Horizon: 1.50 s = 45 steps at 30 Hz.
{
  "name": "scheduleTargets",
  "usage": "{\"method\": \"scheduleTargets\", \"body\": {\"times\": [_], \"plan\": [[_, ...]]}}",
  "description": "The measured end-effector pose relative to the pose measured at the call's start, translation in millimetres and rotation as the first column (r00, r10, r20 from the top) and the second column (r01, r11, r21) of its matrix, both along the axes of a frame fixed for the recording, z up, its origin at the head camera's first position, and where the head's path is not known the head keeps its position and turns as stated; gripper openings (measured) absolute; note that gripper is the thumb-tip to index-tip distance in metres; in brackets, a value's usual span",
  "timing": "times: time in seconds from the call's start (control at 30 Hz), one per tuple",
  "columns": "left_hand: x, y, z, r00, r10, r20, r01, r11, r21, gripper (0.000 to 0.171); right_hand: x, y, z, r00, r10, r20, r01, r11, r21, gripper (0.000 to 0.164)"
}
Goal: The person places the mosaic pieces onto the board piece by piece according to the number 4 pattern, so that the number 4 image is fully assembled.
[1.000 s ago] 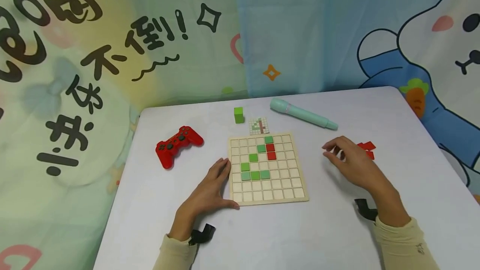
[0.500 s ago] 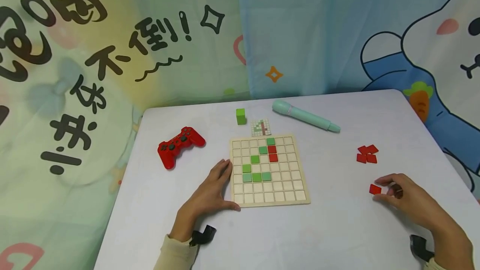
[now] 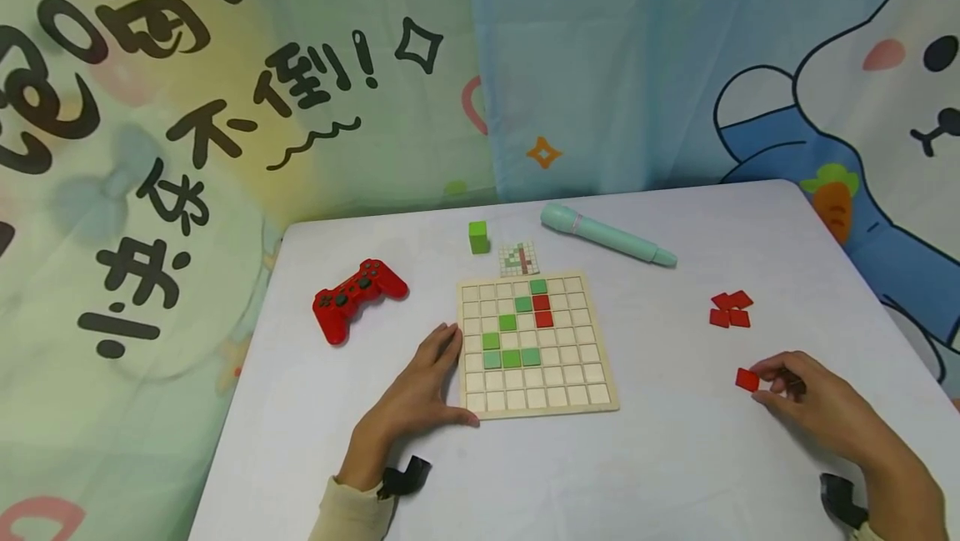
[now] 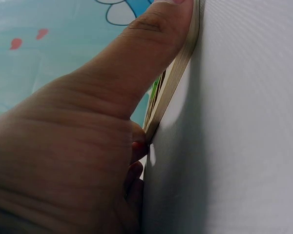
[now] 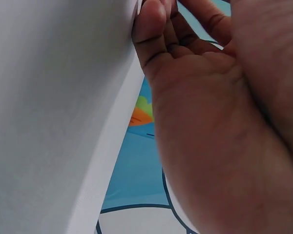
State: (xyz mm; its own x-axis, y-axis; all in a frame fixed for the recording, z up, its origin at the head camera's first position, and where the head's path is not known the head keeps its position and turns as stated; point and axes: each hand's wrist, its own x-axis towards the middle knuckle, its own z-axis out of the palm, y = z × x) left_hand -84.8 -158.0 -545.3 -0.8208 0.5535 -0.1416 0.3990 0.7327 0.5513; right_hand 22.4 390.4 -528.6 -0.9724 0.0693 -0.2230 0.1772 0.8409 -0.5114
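Observation:
My left hand [image 3: 414, 389] rests at the lower left corner of a wooden grid board [image 3: 566, 399], its fingers along the left side and thumb at the front edge. In the left wrist view, the thumb [image 4: 151, 39] lies against the board's edge [image 4: 173, 80]. Green tiles [image 3: 512, 358] and two red tiles [image 3: 543, 311] sit in the board's squares. Off to the right, my right hand [image 3: 821, 408] pinches a loose red tile [image 3: 747, 379] between thumb and index fingertip, low over the table. The right wrist view shows the palm [image 5: 200, 112] but hides the tile.
Several red tiles [image 3: 731, 309] lie beyond the right hand. Behind the board are a small patterned grid card [image 3: 518, 258], a green cube [image 3: 478, 237] and a mint-green pen-shaped tube [image 3: 607, 237]. A red game controller [image 3: 360, 299] lies at the left.
My right hand has moved from beside the red tile pile toward the front right, where it pinches one red tile. My left hand stays at the board's corner.

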Motion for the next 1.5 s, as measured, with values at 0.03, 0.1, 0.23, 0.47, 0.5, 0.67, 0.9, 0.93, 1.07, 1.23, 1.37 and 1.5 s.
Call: {"method": "scheduleTargets", "body": {"times": [0.03,0.1,0.23,0.47,0.5,0.67,0.9,0.93,1.07,1.23,1.37,1.5], "plan": [[0.1,-0.2,0.1,1.0,-0.001,0.0,0.001,1.0,-0.001,0.136,0.6,-0.3,-0.6,1.0,-0.001,-0.012,0.001,1.0,0.001,0.047],[0.0,-0.5,0.4,1.0,-0.005,-0.001,0.005,1.0,-0.003,0.136,1.0,-0.4,-1.3,1.0,-0.004,-0.021,0.004,1.0,0.002,0.048],[-0.6,-0.6,1.8,1.0,-0.005,-0.006,0.005,1.0,-0.001,0.135,-1.5,0.0,-0.3,1.0,-0.002,-0.005,0.002,1.0,-0.004,0.046],[-0.3,0.9,1.5,1.0,0.003,0.012,-0.003,1.0,0.004,0.135,-6.8,-3.9,5.8,1.0,0.006,0.03,-0.006,1.0,-0.001,0.045],[0.1,1.2,1.3,1.0,0.002,0.015,-0.002,1.0,0.004,0.135,-7.8,-6.7,7.3,1.0,0.009,0.028,-0.009,1.0,0.002,0.045],[1.1,1.0,0.1,1.0,0.0,0.012,0.0,1.0,0.016,0.134,-20.8,-31.3,22.0,0.994,0.091,-0.06,-0.091,0.996,0.004,0.042],[1.1,0.2,1.0,1.0,0.003,0.003,-0.003,1.0,0.015,0.134,-52.9,-80.1,42.3,0.911,0.295,-0.287,-0.308,0.951,-0.003,0.04],[0.9,0.1,1.1,1.0,0.004,0.001,-0.004,1.0,0.014,0.134,-57.8,-87.6,43.0,0.901,0.317,-0.295,-0.335,0.942,-0.008,0.04],[0.5,0.2,1.0,1.0,0.005,-0.005,-0.005,1.0,0.017,0.134,-75.0,-116.2,43.4,0.876,0.389,-0.285,-0.413,0.91,-0.028,0.037],[1.5,0.4,-0.3,1.0,0.008,0.01,-0.008,1.0,0.022,0.134,-92.4,-147.8,44.6,0.871,0.443,-0.212,-0.47,0.878,-0.093,0.028],[2.0,-0.1,0.1,1.0,0.008,0.018,-0.008,1.0,0.017,0.134,-104.4,-171.4,41.9,0.865,0.479,-0.149,-0.498,0.854,-0.148,0.02],[0.7,-0.2,1.2,1.0,0.0,0.003,0.0,1.0,0.013,0.133,-114.6,-190.7,36.9,0.844,0.517,-0.144,-0.535,0.829,-0.162,0.014]]}}
